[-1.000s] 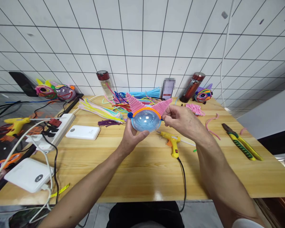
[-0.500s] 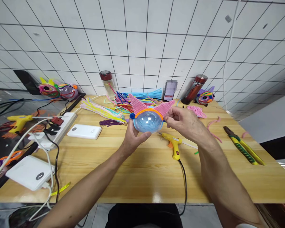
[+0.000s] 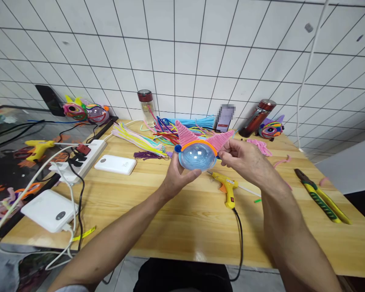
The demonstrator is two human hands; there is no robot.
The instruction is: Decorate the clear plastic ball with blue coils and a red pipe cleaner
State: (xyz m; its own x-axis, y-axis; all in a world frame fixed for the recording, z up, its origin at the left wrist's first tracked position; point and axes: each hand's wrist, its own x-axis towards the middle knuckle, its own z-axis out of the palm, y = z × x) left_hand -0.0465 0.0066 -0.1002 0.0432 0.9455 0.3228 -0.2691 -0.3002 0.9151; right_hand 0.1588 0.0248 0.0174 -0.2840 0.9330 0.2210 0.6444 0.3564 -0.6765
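Note:
A clear plastic ball [image 3: 197,157] with a light-blue back, an orange pipe-cleaner band and two pink pointed ears [image 3: 185,133] is held up over the table. My left hand [image 3: 181,174] grips it from below left, thumb across its lower front. A dark-blue fuzzy coil [image 3: 178,149] sits on its left side. At the right side, my right hand [image 3: 235,154] pinches with thumb and forefinger by the ear's base; something dark blue shows at the fingertips, mostly hidden. Just below the ball lies a yellow hot glue gun [image 3: 226,186] with a glue stick in its rear.
Behind the ball are bundled pipe cleaners [image 3: 140,138], a glass bottle [image 3: 146,107], a phone [image 3: 225,117] and a red flask [image 3: 258,117]. Pliers [image 3: 320,196] lie at the right. Left stand white power banks [image 3: 115,164] and a power strip [image 3: 79,162] with trailing cables.
The whole view has shifted, so everything appears farther right. Both hands keep the same hold at the ball, with the right fingers still at its right side.

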